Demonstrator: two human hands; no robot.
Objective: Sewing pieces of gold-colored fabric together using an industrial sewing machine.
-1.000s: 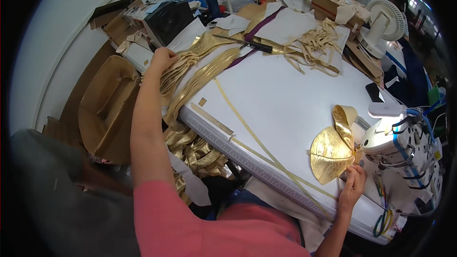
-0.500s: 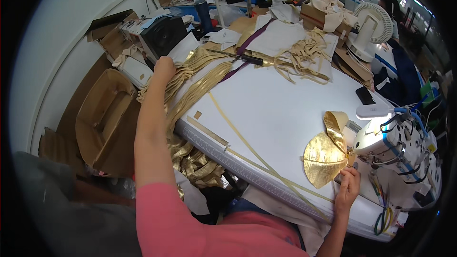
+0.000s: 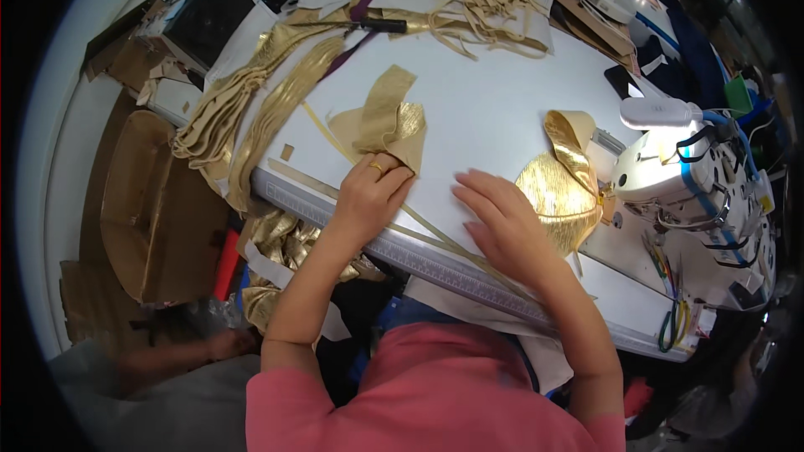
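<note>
My left hand (image 3: 368, 198) pinches the lower edge of a gold fabric piece (image 3: 394, 127) over the white tabletop. The piece is curled, showing a matt beige back and a shiny front. My right hand (image 3: 505, 222) hovers to the right of it with fingers stretched out and nothing in them. Close beyond that hand, a larger gold fabric piece (image 3: 553, 192) rests at the sewing machine (image 3: 670, 172), its right edge by the needle area. Stacked gold fabric strips (image 3: 230, 109) lie at the table's left end.
A ruler (image 3: 419, 259) runs along the front edge, with a narrow yellow strip (image 3: 331, 136) across it. Scissors (image 3: 368, 25) lie at the back, colourful-handled tools (image 3: 666, 310) at the right. A cardboard box (image 3: 138, 201) stands left. Another person's hand (image 3: 230, 343) shows lower left.
My left hand has come from the stacked strips to mid-table with a gold fabric piece. My right hand has let go of the piece at the machine and moved left. The view has shifted.
</note>
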